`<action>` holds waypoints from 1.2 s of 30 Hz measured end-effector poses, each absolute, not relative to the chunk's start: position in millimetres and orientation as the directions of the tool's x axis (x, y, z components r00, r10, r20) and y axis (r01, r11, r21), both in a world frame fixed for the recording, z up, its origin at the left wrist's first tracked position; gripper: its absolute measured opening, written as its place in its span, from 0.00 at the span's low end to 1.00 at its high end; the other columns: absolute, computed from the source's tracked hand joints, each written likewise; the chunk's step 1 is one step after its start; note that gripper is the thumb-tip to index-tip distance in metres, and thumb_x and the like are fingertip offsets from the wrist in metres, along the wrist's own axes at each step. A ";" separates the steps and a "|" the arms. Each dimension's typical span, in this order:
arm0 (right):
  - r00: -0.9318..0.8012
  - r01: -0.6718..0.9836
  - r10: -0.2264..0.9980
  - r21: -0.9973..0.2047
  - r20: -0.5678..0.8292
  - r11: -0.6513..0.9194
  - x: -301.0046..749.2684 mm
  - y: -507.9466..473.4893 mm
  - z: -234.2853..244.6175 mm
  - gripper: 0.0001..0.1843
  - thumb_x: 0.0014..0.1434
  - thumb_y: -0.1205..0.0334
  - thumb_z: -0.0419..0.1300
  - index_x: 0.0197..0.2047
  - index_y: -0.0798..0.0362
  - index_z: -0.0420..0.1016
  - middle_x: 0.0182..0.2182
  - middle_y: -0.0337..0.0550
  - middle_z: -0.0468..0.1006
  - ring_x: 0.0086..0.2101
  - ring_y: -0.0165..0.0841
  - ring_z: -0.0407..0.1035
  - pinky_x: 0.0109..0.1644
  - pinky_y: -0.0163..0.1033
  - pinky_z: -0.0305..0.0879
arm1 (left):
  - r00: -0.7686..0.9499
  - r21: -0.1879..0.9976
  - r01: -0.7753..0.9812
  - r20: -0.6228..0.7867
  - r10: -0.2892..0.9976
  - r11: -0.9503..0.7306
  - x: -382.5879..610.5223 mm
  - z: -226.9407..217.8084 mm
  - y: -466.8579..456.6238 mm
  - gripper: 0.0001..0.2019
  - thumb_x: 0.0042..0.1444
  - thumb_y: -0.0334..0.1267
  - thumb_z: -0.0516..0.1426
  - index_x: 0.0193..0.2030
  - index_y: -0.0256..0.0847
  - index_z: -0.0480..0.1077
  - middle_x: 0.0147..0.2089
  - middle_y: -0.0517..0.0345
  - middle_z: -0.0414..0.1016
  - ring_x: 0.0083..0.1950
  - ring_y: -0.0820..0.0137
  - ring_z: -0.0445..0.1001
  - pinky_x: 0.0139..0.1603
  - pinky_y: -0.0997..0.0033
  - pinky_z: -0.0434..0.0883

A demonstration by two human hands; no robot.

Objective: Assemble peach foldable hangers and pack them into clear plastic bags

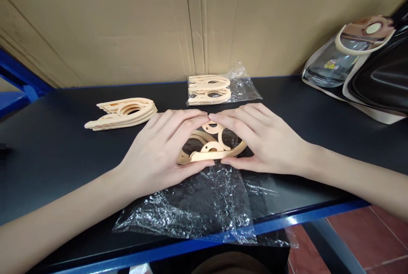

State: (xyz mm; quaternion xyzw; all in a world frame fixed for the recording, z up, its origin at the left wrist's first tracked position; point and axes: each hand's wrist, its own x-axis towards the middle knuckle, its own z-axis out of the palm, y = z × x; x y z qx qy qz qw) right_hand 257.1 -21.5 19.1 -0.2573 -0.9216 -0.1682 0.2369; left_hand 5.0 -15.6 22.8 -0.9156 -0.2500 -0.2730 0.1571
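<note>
In front of me, beige folding hangers (212, 146) with curved arms and round openings lie at the middle of the black tabletop. My left hand (162, 148) curves round their left side, thumb along the near edge and fingers at the far edge. My right hand (264, 142) holds the right side in the same way, and the fingertips of both hands almost meet. The hands hide the outer ends of the hangers. Under and in front of them spreads a clear plastic bag (197, 210), crinkled and hanging over the table's near edge.
A stack of beige folding hangers (127, 114) lies at the left. Behind my hands, a clear bag holds more folded hangers (209, 89). A clear bottle (334, 59) and a black bag (382, 69) are at the right. Cardboard (127, 23) stands behind the table (47, 159).
</note>
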 end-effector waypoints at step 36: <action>-0.603 0.787 0.765 0.324 0.228 0.525 310.0 -1.6 41.0 0.35 0.63 0.45 0.54 0.66 0.58 0.64 0.35 0.51 0.82 0.32 0.44 0.72 0.44 0.48 0.60 | 0.742 0.185 0.626 0.156 0.652 -0.758 -10.2 18.1 6.4 0.23 0.71 0.52 0.47 0.63 0.40 0.66 0.62 0.47 0.72 0.61 0.57 0.70 0.61 0.52 0.69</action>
